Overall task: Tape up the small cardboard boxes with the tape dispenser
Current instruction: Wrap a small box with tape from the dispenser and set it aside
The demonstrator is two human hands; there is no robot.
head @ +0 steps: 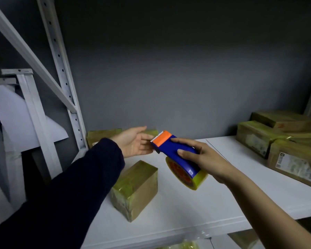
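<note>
Head view — right hand [203, 157] grips tape dispenser [169, 148], left hand [133, 142] wide at cutter [162, 138]; best peel tape free slowly, skin off teeth.

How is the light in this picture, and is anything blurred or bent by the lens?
Head view: dim, the wall darkens toward the top; the white shelf is brightest. Head view: glare on the tape dispenser; the rack upright leans from the wide lens.

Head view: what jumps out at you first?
The bright blue and orange dispenser, held mid-air in the centre by the right hand, its yellow tape roll hanging below. The left hand reaches to its toothed end. Under them a taped box sits on the white shelf, with more boxes at right.
</note>
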